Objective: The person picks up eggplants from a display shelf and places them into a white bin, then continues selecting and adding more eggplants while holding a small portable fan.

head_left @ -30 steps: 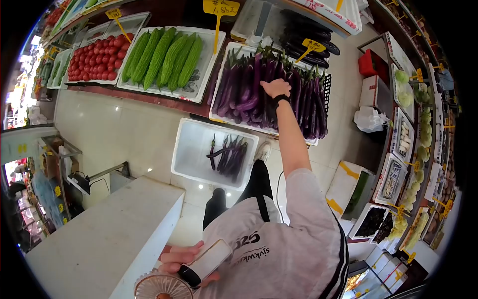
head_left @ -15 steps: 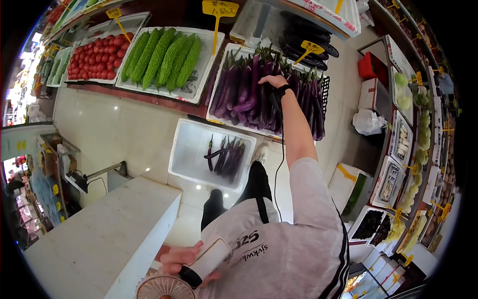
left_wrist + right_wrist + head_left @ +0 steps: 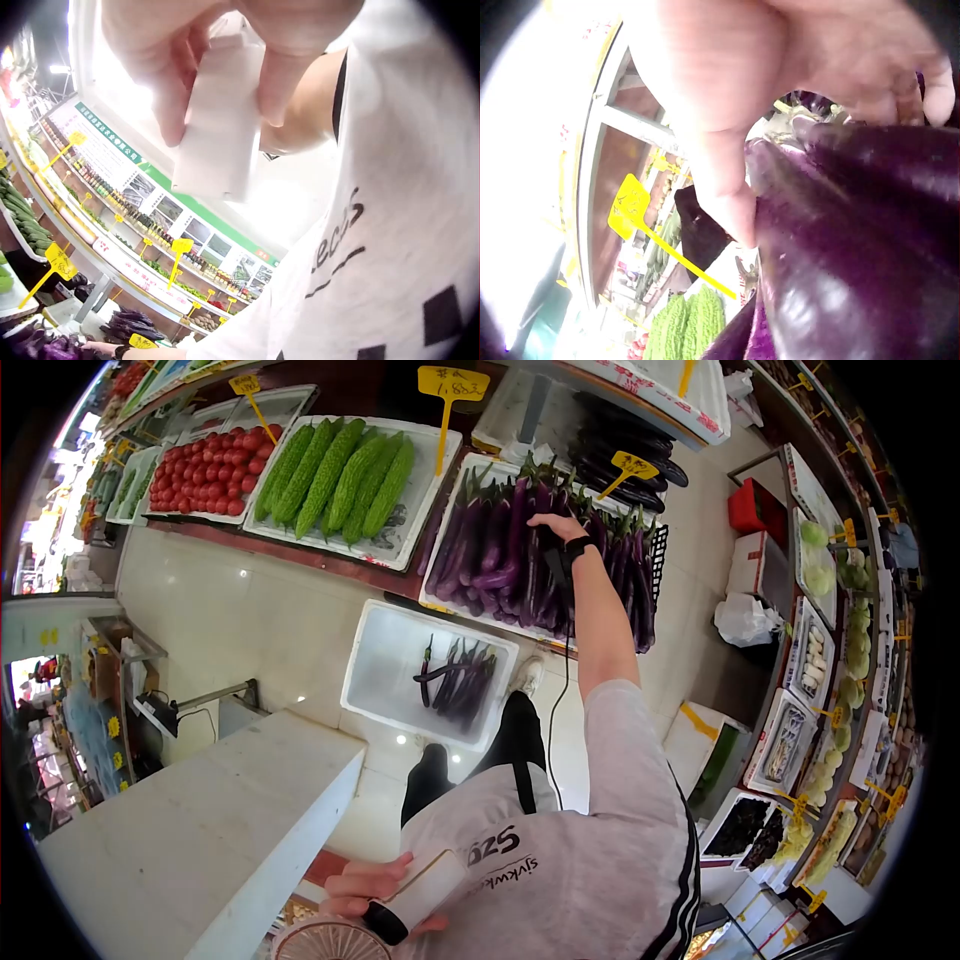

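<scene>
The right hand [image 3: 556, 530] touches purple eggplants [image 3: 490, 550] in a white foam box [image 3: 432, 598].

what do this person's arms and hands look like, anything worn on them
Both hands, the left hand and the right hand, are ungloved. The right wrist has a black band, with a thin dark cable hanging near that arm. The right sleeve is short and pale.

In the head view I see even, fairly bright light, small reflected highlights on the floor, washed-out glare at the left edge, and fisheye curvature with black corners. Both wrist views show me overexposed white areas and dark corners; the left one includes a glowing ceiling lamp.
</scene>
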`<state>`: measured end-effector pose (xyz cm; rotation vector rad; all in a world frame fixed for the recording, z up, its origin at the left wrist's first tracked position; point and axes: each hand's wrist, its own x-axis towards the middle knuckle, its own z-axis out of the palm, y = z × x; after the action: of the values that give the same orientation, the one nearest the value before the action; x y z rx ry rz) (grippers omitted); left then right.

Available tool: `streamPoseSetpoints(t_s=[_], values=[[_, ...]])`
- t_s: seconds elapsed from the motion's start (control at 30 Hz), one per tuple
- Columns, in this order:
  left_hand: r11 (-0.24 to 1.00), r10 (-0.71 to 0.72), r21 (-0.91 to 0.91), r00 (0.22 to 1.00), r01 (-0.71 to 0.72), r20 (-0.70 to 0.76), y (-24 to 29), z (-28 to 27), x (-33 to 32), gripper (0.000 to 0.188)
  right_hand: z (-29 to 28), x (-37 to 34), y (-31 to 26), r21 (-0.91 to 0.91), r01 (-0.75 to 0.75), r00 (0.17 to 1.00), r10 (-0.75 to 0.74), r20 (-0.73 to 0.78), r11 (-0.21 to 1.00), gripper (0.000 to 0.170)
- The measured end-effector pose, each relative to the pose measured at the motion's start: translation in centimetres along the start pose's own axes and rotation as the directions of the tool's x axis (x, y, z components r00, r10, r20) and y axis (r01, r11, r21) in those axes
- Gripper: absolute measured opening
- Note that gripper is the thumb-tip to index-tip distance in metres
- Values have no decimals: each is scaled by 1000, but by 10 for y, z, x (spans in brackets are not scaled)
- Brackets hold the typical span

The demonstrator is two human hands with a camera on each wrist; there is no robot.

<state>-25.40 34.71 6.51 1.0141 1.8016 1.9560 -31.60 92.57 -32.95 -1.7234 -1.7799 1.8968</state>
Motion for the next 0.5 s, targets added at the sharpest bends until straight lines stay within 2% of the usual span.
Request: streamPoseSetpoints(t_s=[0.07,0.17,0.2,0.3,0.33,0.43,0.47,0.5], values=[[1000,12,11,999,-11,-34,0,1,-2,92,3,-12,-5,8,18,996,-19,91,1000,69],[997,73,37,993,-70,-96,-13,8,-8,94,19,0,-5,-297,-74,988,29,-153,952,87],[997,69,34,993,-66,-99,-13,9,-9,94,19,-1,-5,-278,-92,988,54,-142,956,89],[997,71,13,995,-70,-73,-11,9,-15,94,16,-3,-1,-177,-71,991,49,-127,982,88],[997,82,4,995,-81,-62,-11,8,-15,94,12,-7,2,-74,-54,998,52,-28,996,86],[997,70,-35,995,-73,-76,0,9,-12,91,-1,-18,4,192,99,992,-111,52,976,76],[998,60,-13,998,-60,-38,2,6,-12,92,-5,-58,-16,225,181,983,-180,-24,957,71],[999,50,11,999,-50,0,3,2,-11,94,-10,-62,-15,351,199,969,-237,69,915,66]])
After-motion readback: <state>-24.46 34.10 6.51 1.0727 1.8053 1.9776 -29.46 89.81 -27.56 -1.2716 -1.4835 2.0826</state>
